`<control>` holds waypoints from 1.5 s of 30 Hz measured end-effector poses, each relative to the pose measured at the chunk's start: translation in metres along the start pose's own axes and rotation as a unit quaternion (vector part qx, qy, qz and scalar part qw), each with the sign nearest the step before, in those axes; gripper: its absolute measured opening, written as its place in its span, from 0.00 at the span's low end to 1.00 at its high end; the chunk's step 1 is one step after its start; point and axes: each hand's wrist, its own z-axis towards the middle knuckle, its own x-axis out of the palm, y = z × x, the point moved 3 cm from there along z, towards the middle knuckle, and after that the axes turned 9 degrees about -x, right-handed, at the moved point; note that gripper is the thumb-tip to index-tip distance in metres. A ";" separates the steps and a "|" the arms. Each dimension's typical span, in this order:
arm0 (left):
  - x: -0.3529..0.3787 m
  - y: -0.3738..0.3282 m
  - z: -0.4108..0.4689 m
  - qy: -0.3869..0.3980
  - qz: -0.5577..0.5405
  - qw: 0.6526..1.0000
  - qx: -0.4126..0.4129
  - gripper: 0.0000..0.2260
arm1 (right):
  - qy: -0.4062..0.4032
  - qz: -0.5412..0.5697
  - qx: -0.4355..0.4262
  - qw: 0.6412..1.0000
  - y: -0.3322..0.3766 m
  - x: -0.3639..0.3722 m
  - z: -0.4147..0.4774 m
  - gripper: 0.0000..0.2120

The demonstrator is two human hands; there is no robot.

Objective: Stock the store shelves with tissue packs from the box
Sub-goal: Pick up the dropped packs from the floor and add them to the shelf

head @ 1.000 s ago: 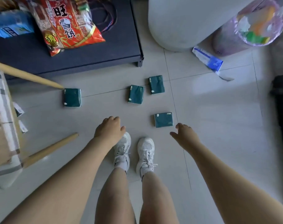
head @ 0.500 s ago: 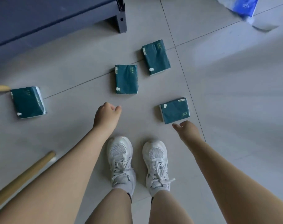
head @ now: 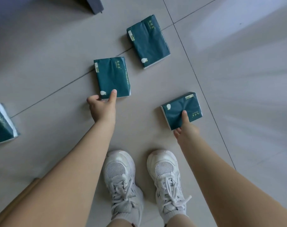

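Both hands are now reaching the floor packs, the left hand (head: 102, 107) pinching the near edge of one tissue pack (head: 112, 77), the right hand (head: 186, 131) thumbing another pack (head: 182, 109), likely light, soft, slippery-wrapped.

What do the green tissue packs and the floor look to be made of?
Tissue packs: thin plastic film, probably, dark green with a soft sheen; it creases and wrinkles along the top. Floor: likely glazed ceramic tile, pale grey, with straight grout lines and light reflections.
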 end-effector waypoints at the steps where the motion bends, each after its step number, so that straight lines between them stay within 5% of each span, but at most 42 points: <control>1: 0.004 -0.001 0.003 -0.001 -0.017 1.000 -0.006 0.24 | -0.007 0.008 -0.002 1.000 -0.002 0.001 0.003 0.18; 15: 0.015 0.001 0.019 0.063 -0.053 0.996 -0.036 0.16 | -0.087 -0.013 -0.070 0.994 -0.002 0.004 0.007 0.19; 22: -0.033 0.002 -0.023 0.163 -0.178 0.963 -0.116 0.10 | -0.045 0.018 -0.090 0.995 0.027 -0.012 -0.048 0.14; 34: -0.194 -0.102 -0.192 0.277 -0.213 0.930 -0.110 0.13 | 0.107 -0.059 -0.164 0.979 0.125 -0.121 -0.258 0.24; 38: -0.256 -0.154 -0.268 0.294 -0.229 0.925 -0.075 0.17 | 0.124 -0.056 -0.239 0.961 0.177 -0.161 -0.349 0.20; 45: -0.360 -0.242 -0.399 0.268 -0.173 0.944 0.083 0.07 | 0.146 -0.060 -0.343 0.926 0.258 -0.221 -0.490 0.16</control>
